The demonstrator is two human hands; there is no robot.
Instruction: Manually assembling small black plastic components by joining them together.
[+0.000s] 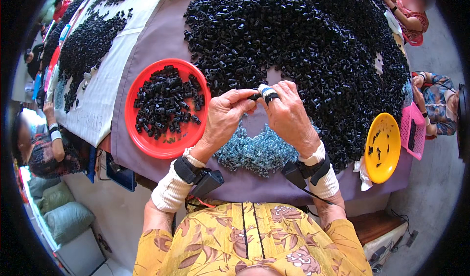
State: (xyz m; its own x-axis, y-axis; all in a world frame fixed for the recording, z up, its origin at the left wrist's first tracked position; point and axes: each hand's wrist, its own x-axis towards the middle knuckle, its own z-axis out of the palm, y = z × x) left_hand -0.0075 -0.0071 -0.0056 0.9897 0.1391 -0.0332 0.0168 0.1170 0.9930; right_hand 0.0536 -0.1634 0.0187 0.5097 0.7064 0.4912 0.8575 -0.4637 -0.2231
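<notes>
My left hand (224,119) pinches a small black plastic part (254,96) between thumb and fingertips. Close against it is my right hand (289,112), its fingers bent together at the other end of the part; a striped cloth wrap (267,92) covers one finger. Whether the right fingers hold a second small piece is hidden. Below both hands lies a heap of small clear-blue springs (259,151). A red round tray (131,124) with several finished-looking black parts (169,99) stands left of my left hand. Beyond my hands spreads a large pile of black plastic parts (293,36).
At right are a yellow tray (383,166) with a few black pieces and a pink basket (406,129). Another table with a white cloth (110,75) and black heaps stands at left. Co-workers sit along both sides. The purple tablecloth (152,36) ends just before my body.
</notes>
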